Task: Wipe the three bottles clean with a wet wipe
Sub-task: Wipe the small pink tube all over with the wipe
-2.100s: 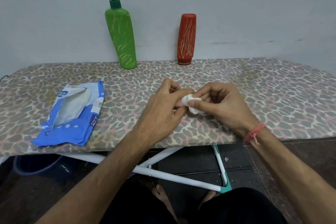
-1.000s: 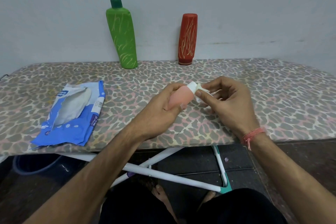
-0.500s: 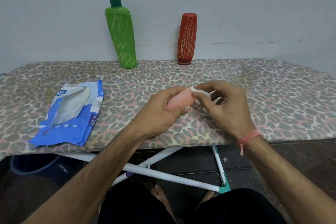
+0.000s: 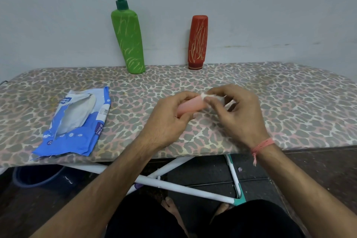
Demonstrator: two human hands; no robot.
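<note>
Above the ironing board, left grip holds pink bottle; right grip pinches wipe.

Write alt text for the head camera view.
The left hand holds a small pink bottle while the right hand rubs it with a white wet wipe. Behind stand a green pump bottle and a red bottle.
</note>
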